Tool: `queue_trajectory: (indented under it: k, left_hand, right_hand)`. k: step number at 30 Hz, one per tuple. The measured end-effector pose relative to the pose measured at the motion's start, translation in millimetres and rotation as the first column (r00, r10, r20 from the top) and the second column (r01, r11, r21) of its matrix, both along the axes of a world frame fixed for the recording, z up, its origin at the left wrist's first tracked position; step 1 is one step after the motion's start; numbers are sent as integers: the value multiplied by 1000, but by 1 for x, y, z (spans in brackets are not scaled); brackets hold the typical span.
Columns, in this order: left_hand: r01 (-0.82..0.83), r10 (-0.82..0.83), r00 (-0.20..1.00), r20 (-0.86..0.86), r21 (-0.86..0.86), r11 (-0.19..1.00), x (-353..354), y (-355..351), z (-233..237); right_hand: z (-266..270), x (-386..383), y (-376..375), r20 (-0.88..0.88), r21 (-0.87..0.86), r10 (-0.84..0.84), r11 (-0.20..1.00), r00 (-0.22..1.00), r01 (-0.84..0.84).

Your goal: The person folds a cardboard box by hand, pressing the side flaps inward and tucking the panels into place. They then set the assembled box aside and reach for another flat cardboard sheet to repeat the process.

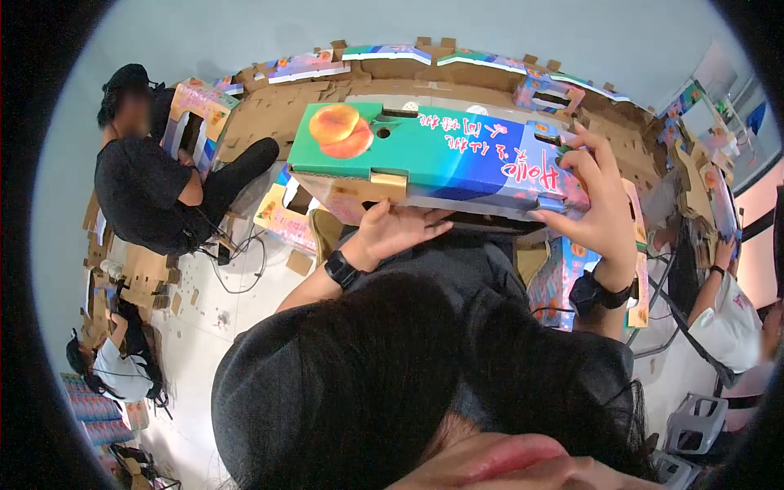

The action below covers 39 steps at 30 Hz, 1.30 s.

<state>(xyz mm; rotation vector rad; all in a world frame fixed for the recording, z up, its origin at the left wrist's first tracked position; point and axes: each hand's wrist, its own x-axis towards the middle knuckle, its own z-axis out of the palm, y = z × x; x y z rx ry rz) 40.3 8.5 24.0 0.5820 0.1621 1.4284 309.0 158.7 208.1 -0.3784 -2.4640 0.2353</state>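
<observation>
A printed cardboard fruit box (482,155) is in front of me, its green and blue face with peaches and writing turned up toward me. My right hand (596,192) grips its right end, fingers curled over the top edge and thumb at the near lower corner. At the near lower side, my left hand (400,234) lies palm up with fingers stretched along the box, thumb near a brown cardboard tab (389,181). What supports the box underneath is hidden.
Flattened cardboard (269,114) and box blanks line the far wall. Another printed box (286,214) stands left of my knees, and one more (572,261) stands at right. A seated person (155,180) works at left; a person in white (727,327) is at right. Cables (245,269) lie on the floor.
</observation>
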Motion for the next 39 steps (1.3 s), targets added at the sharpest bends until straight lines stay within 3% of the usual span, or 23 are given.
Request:
queue_trajectory:
  k: [2,6,9,10,13,17,27,32,33,35,39]
  left_hand:
    - [35,-36,999,3,53,998,0,1,-2]
    - [140,-140,990,17,6,990,1,-1,6]
    - [223,-195,865,-463,7,975,10,-7,36]
    - [274,-267,869,-417,-43,961,12,-8,34]
    - [408,-369,778,-509,-37,912,8,0,19]
    - [404,-346,835,-428,49,914,5,-4,14]
    - [331,-312,877,-366,-11,943,2,-12,13]
    - [104,-118,941,-316,-61,993,-26,-7,1]
    - [8,-30,946,-322,-68,998,-37,-8,-4]
    - [-231,190,891,-413,-50,972,-59,-14,-7]
    - [-545,409,643,-647,-11,839,-70,-39,27]
  right_hand:
    - [0,-1,2,33,155,9,988,999,-14]
    - [3,-1,3,62,112,6,994,998,-13]
    - [3,-4,9,75,136,62,988,995,-72]
    - [3,-5,10,80,117,83,989,993,-92]
    - [5,-5,11,77,125,108,985,991,-117]
    - [5,-9,2,22,87,67,994,998,-68]
    - [-5,-19,-15,-157,117,-56,990,986,75]
    - [-25,-11,-4,-420,29,-127,988,898,154]
    - [-32,-11,0,-505,-34,-94,995,858,89]
    - [-44,-7,7,-573,-121,-124,990,810,65]
    - [-77,-10,26,-659,-411,-174,898,732,-157]
